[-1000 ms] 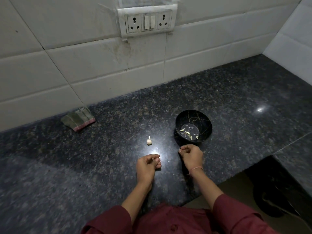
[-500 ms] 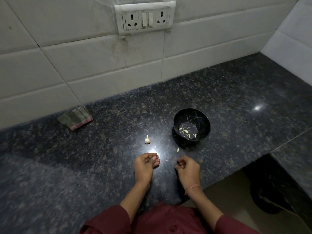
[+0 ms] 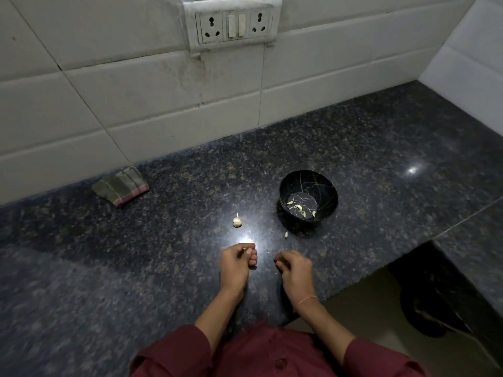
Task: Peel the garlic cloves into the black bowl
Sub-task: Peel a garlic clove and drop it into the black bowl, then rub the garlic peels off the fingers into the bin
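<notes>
A dark speckled granite counter [image 3: 381, 148], polished enough to throw back a bright glare just ahead of the hands, ran along a wall of white tiles [image 3: 130, 104] that carried a grimy socket panel [image 3: 234, 23]. A folded striped cloth [image 3: 121, 187] lay against the foot of the wall at the left. The black bowl [image 3: 326, 186], glossy with thin gold veins, stood on the counter to the right of centre, and several pale peeled cloves [image 3: 298, 207] lay in its bottom. A loose clove [image 3: 286, 234] lay on the counter just in front of the bowl, apart from it. A small garlic bulb [image 3: 237, 221] with its stem upright stood to the left of the bowl. The left hand [image 3: 235, 263] rested near the counter's front edge, its curled fingers pinching a small pale garlic piece [image 3: 245, 250]. The right hand [image 3: 295, 269] lay beside it with fingers curled under; whether it held anything could not be told.
</notes>
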